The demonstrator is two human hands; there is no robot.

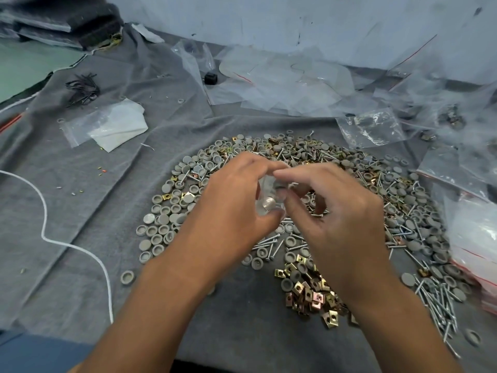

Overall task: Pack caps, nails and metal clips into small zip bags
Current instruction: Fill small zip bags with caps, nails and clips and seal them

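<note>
A small clear zip bag (pixel 269 196) with at least one grey cap inside hangs between my two hands above the pile. My left hand (pixel 234 200) grips its left side with thumb and fingers. My right hand (pixel 330 203) pinches the bag's top and right edge. Beneath them a wide heap of grey caps (pixel 164 208), silver nails (pixel 435 300) and brass metal clips (pixel 312 294) is spread over the grey cloth (pixel 80 238). Part of the pile is hidden under my hands.
Empty zip bags (pixel 113 125) lie at the left. More clear bags (pixel 282 82) are piled at the back, and filled bags (pixel 473 232) are stacked at the right edge. A white cord (pixel 48 224) snakes across the left. Black ties (pixel 83 90) sit far left.
</note>
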